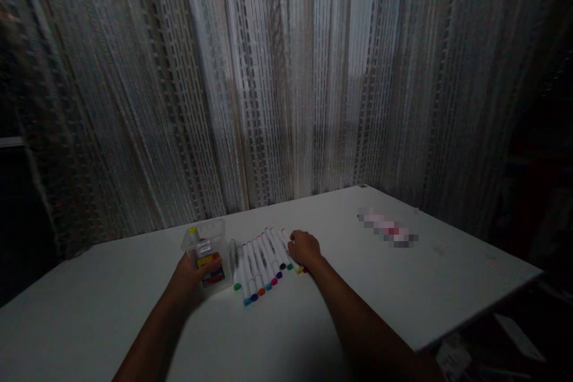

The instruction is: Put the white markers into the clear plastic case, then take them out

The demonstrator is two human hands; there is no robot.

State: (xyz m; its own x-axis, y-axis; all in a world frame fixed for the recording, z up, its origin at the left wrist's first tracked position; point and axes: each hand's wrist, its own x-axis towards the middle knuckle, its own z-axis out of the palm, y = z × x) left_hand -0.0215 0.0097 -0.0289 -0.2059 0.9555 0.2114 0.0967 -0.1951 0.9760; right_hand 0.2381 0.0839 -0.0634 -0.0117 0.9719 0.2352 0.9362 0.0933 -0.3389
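Head view: the left hand (194,277) gripped a clear plastic marker case (206,245) just left of a row of white-barrelled markers (262,265). The right hand (304,249), loosely curled, lay on the row's right end; whether it had hold of a marker could not be told.

No words can be read: the label (211,271) on the clear plastic marker box (205,239) is too blurred.
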